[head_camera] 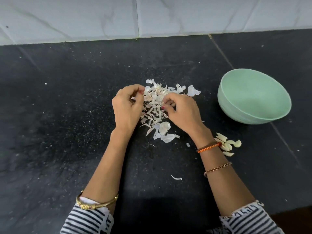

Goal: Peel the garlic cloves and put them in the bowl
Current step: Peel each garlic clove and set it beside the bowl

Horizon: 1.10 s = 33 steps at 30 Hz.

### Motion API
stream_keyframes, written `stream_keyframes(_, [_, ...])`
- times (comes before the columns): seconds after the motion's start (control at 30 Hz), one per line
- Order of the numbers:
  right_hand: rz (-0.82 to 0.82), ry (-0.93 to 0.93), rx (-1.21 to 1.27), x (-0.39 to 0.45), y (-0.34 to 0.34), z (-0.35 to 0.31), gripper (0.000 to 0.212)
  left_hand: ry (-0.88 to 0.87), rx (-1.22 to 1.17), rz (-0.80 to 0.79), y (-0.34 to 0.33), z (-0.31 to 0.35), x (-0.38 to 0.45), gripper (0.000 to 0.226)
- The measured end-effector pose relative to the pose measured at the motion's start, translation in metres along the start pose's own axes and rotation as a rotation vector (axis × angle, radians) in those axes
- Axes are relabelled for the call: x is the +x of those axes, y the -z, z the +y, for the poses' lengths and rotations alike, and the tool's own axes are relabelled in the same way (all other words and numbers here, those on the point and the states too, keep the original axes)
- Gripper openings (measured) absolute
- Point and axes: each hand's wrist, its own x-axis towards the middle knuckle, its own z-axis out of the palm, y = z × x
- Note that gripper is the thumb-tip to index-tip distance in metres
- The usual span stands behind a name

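A heap of dry white garlic skins [156, 105] lies on the black counter between my hands. My left hand [128, 107] hovers at the heap's left edge with fingers curled, and a small scrap of skin [133, 98] shows between its fingertips. My right hand [181, 113] is at the heap's right side, its fingers curled round a pale garlic clove [170, 104] that is mostly hidden. Several peeled cloves [228, 144] lie on the counter beside my right wrist. The mint-green bowl [236, 114] stands to the right, tilted toward me, with nothing visible inside.
The black stone counter [67, 115] is speckled with tiny skin crumbs. One loose skin strip [176, 178] lies between my forearms. A white tiled wall [152, 16] runs along the back edge. Counter seams run diagonally past the bowl.
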Motion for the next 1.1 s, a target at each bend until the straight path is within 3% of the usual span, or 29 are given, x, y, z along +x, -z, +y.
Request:
stream_keyframes(0.13, [0.185,-0.042,0.206,0.008,-0.014,-0.005,0.01,0.011,-0.053,-0.063,-0.002,0.003,-0.001,0.009])
stream_keyframes(0.4, [0.444,0.057,0.316,0.009,-0.023,0.004,0.011,0.061,-0.181,-0.242,-0.008,0.005,0.0,0.02])
stream_keyframes(0.57, [0.416,0.142,0.367,0.009,-0.024,0.005,0.01,0.067,-0.194,-0.217,-0.009,0.003,0.0,0.02])
stream_keyframes(0.87, [0.385,0.124,0.562,0.01,-0.021,0.002,0.015,0.112,-0.369,-0.175,-0.01,0.01,0.001,0.028])
stream_keyframes(1.1, [0.422,0.16,0.541,0.011,-0.023,0.004,0.016,0.177,-0.483,-0.148,-0.011,0.01,0.001,0.028])
